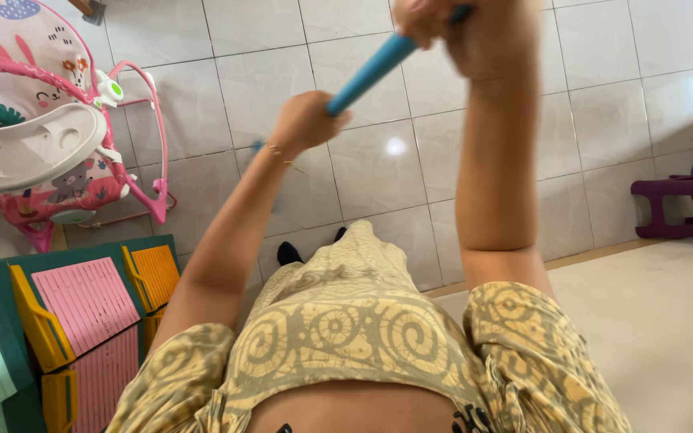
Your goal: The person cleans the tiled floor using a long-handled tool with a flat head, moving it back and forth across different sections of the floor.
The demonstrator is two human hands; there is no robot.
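Open tiled floor (pixel 378 152) ahead of hands, wide and bare; pink baby bouncer (pixel 50 120) blocks far left, its frame jutting toward centre; green mat with pink and orange panels (pixel 90 313) fills lower left; purple stool (pixel 679 204) stands at right edge; pale floor slab (pixel 659 321) free at right; blue handle (pixel 370 70) crosses upper middle between both hands.

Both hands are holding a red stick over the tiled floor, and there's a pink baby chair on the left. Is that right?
Not quite: the head view shows the stick is blue, not red. The left hand and right hand do grip it over the tiled floor, with the pink baby chair at left.
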